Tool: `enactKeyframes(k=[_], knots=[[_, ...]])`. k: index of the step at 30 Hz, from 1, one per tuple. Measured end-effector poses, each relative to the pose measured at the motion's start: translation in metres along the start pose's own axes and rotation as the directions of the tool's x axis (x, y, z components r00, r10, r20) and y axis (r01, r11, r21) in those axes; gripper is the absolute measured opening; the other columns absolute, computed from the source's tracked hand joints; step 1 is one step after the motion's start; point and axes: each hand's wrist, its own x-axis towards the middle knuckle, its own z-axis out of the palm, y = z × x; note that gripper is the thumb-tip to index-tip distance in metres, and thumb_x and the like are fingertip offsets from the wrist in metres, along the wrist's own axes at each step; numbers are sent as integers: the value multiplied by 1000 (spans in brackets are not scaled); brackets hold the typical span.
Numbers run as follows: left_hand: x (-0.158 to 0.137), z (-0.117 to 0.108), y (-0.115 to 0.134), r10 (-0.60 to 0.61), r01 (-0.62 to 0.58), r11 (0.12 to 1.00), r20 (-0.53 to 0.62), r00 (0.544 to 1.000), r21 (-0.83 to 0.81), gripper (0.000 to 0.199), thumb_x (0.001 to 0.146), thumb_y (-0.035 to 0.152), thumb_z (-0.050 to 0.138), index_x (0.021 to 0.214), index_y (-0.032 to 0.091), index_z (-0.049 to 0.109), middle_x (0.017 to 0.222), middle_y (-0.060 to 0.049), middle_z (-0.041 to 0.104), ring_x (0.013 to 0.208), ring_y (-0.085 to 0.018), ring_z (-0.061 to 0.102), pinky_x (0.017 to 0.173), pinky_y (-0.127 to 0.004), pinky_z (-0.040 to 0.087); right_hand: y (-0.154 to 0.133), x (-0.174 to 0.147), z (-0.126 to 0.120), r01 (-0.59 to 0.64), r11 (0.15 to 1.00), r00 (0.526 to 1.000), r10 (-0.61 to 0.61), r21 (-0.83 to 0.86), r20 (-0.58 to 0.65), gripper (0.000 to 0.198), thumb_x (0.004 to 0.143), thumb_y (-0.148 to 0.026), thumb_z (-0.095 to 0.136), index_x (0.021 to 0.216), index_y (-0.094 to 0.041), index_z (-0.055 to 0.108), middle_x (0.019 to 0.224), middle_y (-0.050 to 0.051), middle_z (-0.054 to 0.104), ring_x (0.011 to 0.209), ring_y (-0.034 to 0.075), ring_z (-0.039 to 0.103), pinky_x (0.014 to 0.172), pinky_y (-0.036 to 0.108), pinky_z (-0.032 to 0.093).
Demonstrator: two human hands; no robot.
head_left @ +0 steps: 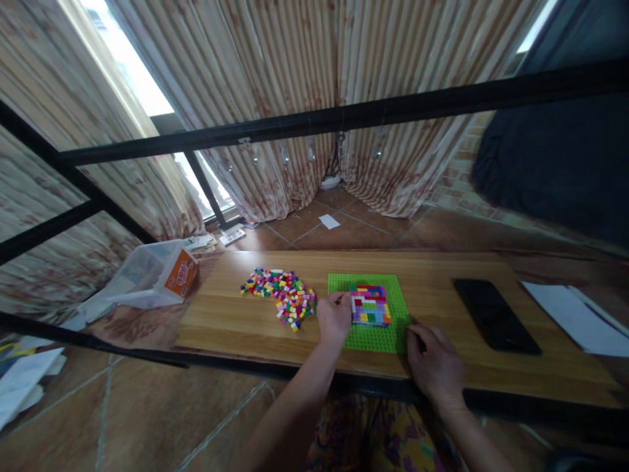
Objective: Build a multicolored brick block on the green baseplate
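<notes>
A bright green studded baseplate (400, 298) lies on the wooden table. Built up on it is a low block of multicoloured toy bricks (371, 306). My left hand (335, 319) reaches over the baseplate's left side, its fingers pinched together at the left edge of the brick block. Whatever sits in that pinch is hidden. At the baseplate's lower right corner rests my right hand (436, 364), fingers curled and thumb near the index finger; what they hold, if anything, cannot be made out. Left of my left hand spreads a pile of small loose bricks (282, 290) in many colours.
On the table's right lie a black phone (496, 316) and white paper (572, 311) with a pen-like object. A clear plastic tub (142, 272) with an orange label stands at the left end. A black metal bar (295, 124) crosses beyond the table, before striped curtains (275, 59).
</notes>
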Motion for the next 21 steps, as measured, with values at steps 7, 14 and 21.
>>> enactKeyframes(k=[7, 14, 21], knots=[[-31, -29, -15, 121, -120, 990, -12, 993, 80, 20, 83, 17, 55, 89, 17, 74, 87, -7, 74, 79, -18, 66, 74, -29, 50, 0, 0, -1, 33, 999, 999, -33, -1, -31, 27, 92, -35, 46, 89, -19, 68, 93, 9, 69, 85, 22, 64, 78, 34, 51], [-45, -95, -39, 255, -232, 944, -75, 964, 235, 18, 84, 14, 53, 92, 18, 69, 94, -7, 70, 89, -18, 64, 82, -31, 50, -1, 0, -1, 13, 1000, 999, -13, -15, -30, 27, 91, -35, 47, 89, -19, 69, 94, 10, 70, 86, 23, 64, 79, 35, 51], [-43, -125, -58, 234, -169, 910, -132, 963, 380, 19, 79, 15, 60, 97, 17, 67, 96, -8, 68, 89, -20, 63, 84, -35, 51, -1, 0, -3, 42, 999, 998, -44, -32, -37, 26, 90, -33, 48, 87, -17, 69, 92, 10, 70, 85, 23, 65, 79, 34, 51]])
